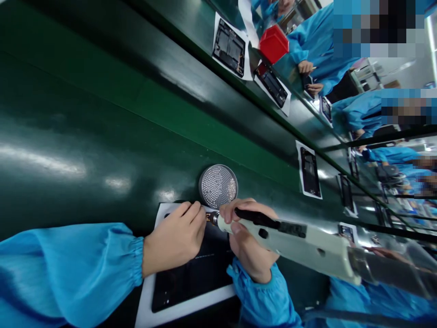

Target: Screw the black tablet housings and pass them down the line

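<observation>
My right hand (251, 237) is wrapped round a pale electric screwdriver (290, 241) with a black lever, its metal tip pointing left. Close to that tip, my left hand (180, 234) has its fingers bent and pressed together; what they pinch, if anything, is hidden. Under both hands lies a dark tablet-like device (191, 282) on a white sheet (145, 305). The hands cover the device's far edge. Just beyond them stands a round grey dish (218, 186) with a dimpled plate and small pieces at its right side.
A green conveyor belt (143, 95) runs past the bench, carrying opened devices on white sheets, such as the device (310, 171) at right. Across it sit a red bin (274, 44) and an opened device (229, 48). Co-workers in blue sleeves (314, 41) work along the far side.
</observation>
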